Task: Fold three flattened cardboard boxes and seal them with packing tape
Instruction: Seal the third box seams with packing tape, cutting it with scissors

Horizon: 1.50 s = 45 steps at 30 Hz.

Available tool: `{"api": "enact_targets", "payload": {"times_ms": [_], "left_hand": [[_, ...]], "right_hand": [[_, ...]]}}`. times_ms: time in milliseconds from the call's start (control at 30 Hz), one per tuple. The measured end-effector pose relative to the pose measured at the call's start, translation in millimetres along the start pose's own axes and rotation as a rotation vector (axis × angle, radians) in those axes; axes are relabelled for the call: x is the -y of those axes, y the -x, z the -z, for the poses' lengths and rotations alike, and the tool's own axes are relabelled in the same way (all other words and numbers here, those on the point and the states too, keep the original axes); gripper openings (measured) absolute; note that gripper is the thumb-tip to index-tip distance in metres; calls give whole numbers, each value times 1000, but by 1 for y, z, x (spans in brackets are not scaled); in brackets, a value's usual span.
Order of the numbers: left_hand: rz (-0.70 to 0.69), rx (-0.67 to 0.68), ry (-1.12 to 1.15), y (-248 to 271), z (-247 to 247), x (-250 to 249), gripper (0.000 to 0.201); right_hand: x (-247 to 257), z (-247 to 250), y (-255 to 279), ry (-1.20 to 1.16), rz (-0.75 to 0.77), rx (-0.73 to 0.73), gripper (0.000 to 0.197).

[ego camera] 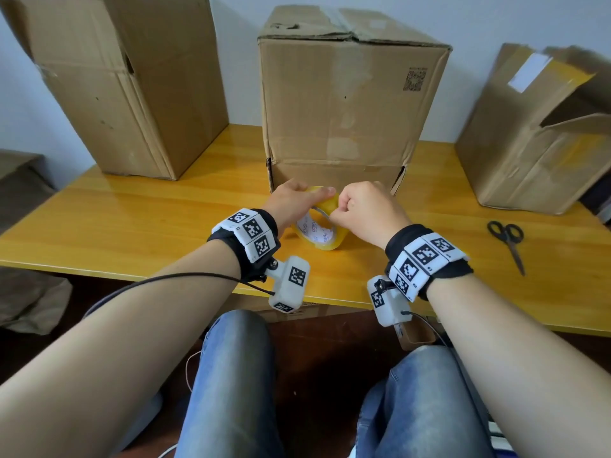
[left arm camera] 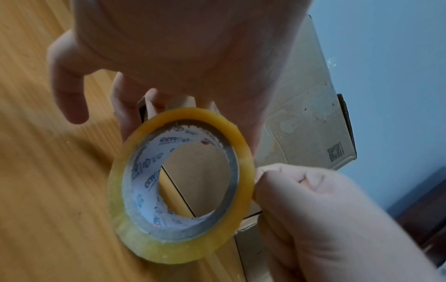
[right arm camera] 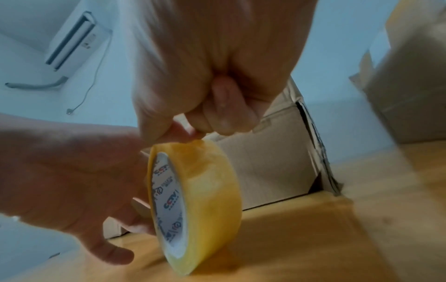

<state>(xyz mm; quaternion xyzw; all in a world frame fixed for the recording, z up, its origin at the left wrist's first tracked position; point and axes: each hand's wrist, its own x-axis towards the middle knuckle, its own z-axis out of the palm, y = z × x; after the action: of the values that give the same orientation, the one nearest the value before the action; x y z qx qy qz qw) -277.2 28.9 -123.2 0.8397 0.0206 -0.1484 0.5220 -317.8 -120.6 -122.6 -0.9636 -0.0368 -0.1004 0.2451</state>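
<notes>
A yellow packing tape roll (ego camera: 319, 231) stands on its edge on the wooden table (ego camera: 132, 219), just in front of the middle cardboard box (ego camera: 347, 104). My left hand (ego camera: 294, 200) grips the roll from above, fingers curled over its far side. My right hand (ego camera: 360, 206) is curled into a fist, thumb and forefinger pinching the outer layer at the top of the roll. The left wrist view looks through the tape roll (left arm camera: 181, 242) with the right hand (left arm camera: 313, 209) at its rim. In the right wrist view the right hand (right arm camera: 205, 66) pinches the top of the tape roll (right arm camera: 210, 190). The middle box stands upright with its top flaps shut.
A tall cardboard box (ego camera: 115, 87) stands at the back left, and another box (ego camera: 529, 133) with loose flaps leans at the right. Black scissors (ego camera: 507, 239) lie on the table to the right of my hands. A wall runs behind the boxes.
</notes>
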Motion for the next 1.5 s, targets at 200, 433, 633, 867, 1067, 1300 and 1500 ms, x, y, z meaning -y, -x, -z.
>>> {"api": "enact_targets", "payload": {"times_ms": [200, 433, 633, 867, 1067, 1300, 1500], "left_hand": [[14, 15, -1, 1, 1, -6, 62], [53, 48, -30, 3, 7, -8, 68], [44, 42, -34, 5, 2, -8, 78], [33, 40, -34, 3, 0, -6, 81], [31, 22, -12, 2, -2, -7, 72], [16, 73, -78, 3, -1, -15, 44], [68, 88, -76, 7, 4, -14, 62]], "right_hand": [[-11, 1, 7, -183, -20, 41, 14], [-18, 18, 5, -314, -104, -58, 11], [-10, 10, 6, -186, -86, -62, 13], [4, 9, 1, 21, -88, -28, 19], [2, 3, 0, -96, -49, 27, 20], [-8, 5, 11, -200, 20, 103, 20], [-17, 18, 12, -218, 4, -81, 15]]}}
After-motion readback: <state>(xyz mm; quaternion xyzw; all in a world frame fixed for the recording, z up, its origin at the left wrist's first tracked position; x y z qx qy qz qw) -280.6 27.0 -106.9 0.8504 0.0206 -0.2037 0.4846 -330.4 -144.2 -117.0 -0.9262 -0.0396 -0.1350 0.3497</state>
